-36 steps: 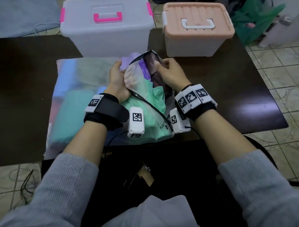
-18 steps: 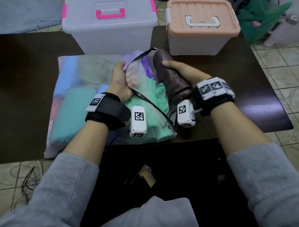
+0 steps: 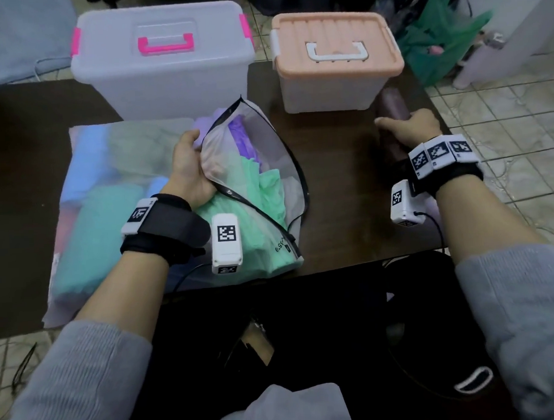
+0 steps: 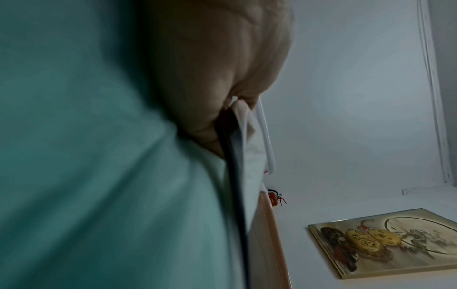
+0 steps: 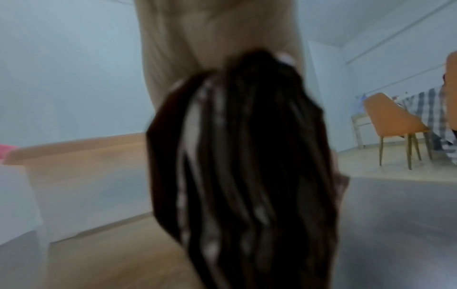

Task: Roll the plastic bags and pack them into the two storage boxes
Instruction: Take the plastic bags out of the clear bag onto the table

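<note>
A: Bags of rolled plastic, mostly teal and blue, fill a big frosted pouch lying flat on the left of the dark surface. What sits behind it?

B: A clear storage box with pink latches and handle, lid shut, at the far edge just beyond the pouch.

A: And the left hand?

B: It grips the black-edged rim of the pouch mouth and holds it open. Green and purple bags show inside. The left wrist view shows the palm pressed on that black rim, with teal plastic alongside.

A: Further right?

B: A smaller storage box with a peach lid and white handle, also closed, stands beside the clear one.

A: The right hand?

B: Its fingers are curled round a dark brown rolled bag, in front of the peach box's right corner and well apart from the pouch. The right wrist view shows the roll blurred, creased lengthwise, under the hand.
</note>
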Available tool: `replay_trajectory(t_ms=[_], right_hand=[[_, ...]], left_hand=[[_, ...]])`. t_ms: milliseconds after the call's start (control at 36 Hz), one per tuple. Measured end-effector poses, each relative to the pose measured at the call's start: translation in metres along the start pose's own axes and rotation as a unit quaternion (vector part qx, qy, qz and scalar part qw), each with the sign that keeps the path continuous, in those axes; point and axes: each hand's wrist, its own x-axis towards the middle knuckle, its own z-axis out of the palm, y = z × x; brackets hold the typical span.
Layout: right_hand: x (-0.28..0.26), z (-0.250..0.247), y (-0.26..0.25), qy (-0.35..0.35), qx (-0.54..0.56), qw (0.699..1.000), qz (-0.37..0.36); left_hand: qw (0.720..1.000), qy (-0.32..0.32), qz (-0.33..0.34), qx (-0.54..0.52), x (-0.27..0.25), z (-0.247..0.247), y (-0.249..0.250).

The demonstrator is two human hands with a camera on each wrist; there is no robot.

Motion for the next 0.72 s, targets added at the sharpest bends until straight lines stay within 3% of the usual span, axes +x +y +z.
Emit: replay_trajectory(t_ms=[167, 306, 417, 472, 583, 722], right_hand=[[0.014, 0.003, 0.013, -0.03, -0.065, 0.997, 0.009], [0.007, 0.01, 0.01, 0.041, -0.158, 0.987, -0.011], [-0.005, 0.022, 0.019, -0.034, -0.246, 0.967, -0.053], [-0.005, 0.028, 0.028, -0.036, -0.285, 0.956, -0.049], [0.0, 0.03, 0.045, 0.021, -0.289, 0.955, -0.07], [0.007, 0.023, 0.05, 0.025, -0.294, 0.952, -0.083]], left_hand=[[1.0, -0.014, -0.004, -0.013, -0.004, 0.002, 0.0], [1.0, -0.01, -0.005, -0.015, -0.006, 0.004, 0.0], [1.0, 0.001, -0.007, -0.005, -0.009, 0.006, 0.0], [1.0, 0.006, -0.005, 0.004, -0.009, 0.006, 0.0], [1.0, 0.003, -0.002, 0.005, -0.01, 0.007, -0.001], [1.0, 0.0, -0.006, 0.009, -0.011, 0.007, 0.0]])
